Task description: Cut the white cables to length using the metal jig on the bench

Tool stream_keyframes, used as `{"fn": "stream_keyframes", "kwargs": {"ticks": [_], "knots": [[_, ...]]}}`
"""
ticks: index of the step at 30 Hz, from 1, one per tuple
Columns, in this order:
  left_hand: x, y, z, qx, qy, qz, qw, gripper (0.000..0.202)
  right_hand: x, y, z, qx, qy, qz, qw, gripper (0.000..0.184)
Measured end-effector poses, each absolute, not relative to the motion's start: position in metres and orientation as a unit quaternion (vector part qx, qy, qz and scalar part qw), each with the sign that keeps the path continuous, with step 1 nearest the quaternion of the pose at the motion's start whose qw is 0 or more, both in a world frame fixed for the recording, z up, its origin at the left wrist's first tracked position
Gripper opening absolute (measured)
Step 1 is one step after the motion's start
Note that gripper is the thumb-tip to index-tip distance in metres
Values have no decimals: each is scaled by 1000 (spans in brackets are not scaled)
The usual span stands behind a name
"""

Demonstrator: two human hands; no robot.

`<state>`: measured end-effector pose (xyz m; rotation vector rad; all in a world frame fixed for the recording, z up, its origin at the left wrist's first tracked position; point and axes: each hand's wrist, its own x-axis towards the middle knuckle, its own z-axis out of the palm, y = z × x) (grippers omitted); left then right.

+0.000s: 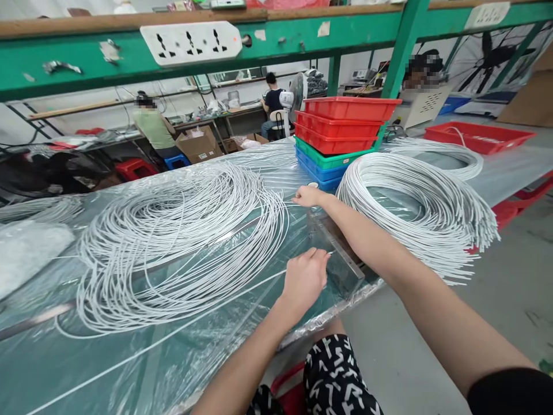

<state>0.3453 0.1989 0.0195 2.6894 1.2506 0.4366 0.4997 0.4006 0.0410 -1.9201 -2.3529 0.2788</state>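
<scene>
A big loose coil of white wire [181,242] lies on the plastic-covered table [64,357] in front of me. My left hand [305,279] is closed in a pinch on a single white wire near the table's front edge, beside a clear plastic fixture [341,259]. Farther out, my right hand [307,196] reaches over the table with fingers curled, holding the same strand at the coil's right side. A second bundle of white wires [415,202] lies to the right of my right arm.
A stack of red, green and blue trays [345,138] stands behind my right hand. Another red tray [479,137] sits at the far right. A green shelf beam with a power strip [192,41] hangs overhead. Other people sit at benches beyond.
</scene>
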Motion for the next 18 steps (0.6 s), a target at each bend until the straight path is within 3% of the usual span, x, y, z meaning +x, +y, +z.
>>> {"fn": "stream_keyframes", "kwargs": {"ticks": [18], "knots": [[347, 196, 17, 893, 418, 153, 68, 32, 499, 398, 43, -636, -764, 102, 45, 37]]}}
